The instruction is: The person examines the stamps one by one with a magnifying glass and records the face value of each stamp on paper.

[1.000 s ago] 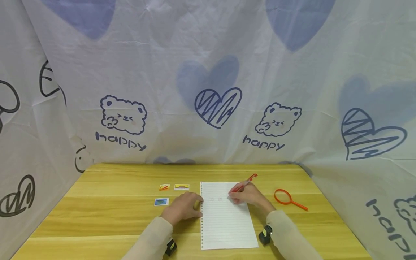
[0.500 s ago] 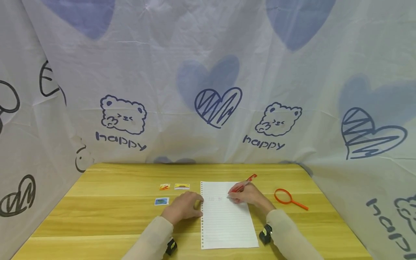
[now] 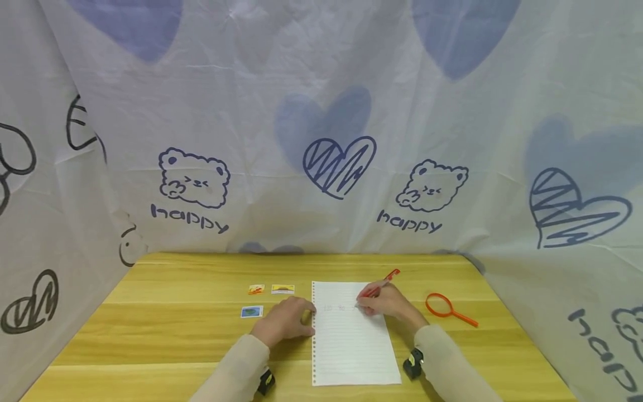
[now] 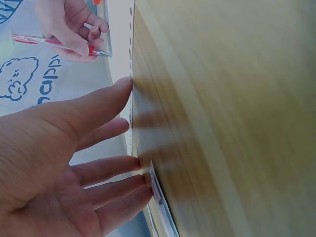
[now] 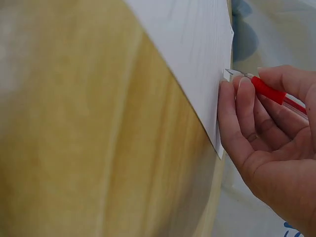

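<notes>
A lined, hole-punched sheet of paper (image 3: 354,354) lies on the table, with faint pinkish writing (image 3: 334,308) on an upper line. My right hand (image 3: 390,302) pinches a red pen (image 5: 269,91) between thumb and fingers, its tip down at the sheet to the right of that writing. In the left wrist view the pen (image 4: 49,41) shows its clear barrel and metal tip. With fingers extended, my left hand (image 3: 285,321) rests at the sheet's punched left edge. Its thumb (image 4: 111,98) touches the margin by the holes.
Three small picture stamps lie left of the paper: an orange one (image 3: 256,289), a yellow one (image 3: 283,289) and a blue one (image 3: 252,311). A red-orange magnifying glass (image 3: 463,318) lies to the right. Behind the wooden table (image 3: 166,335) hangs a printed cloth (image 3: 261,167).
The pen tip in my right hand has shifted slightly right along the line, and a faint new mark shows beside it. The left hand stays at the paper's edge.
</notes>
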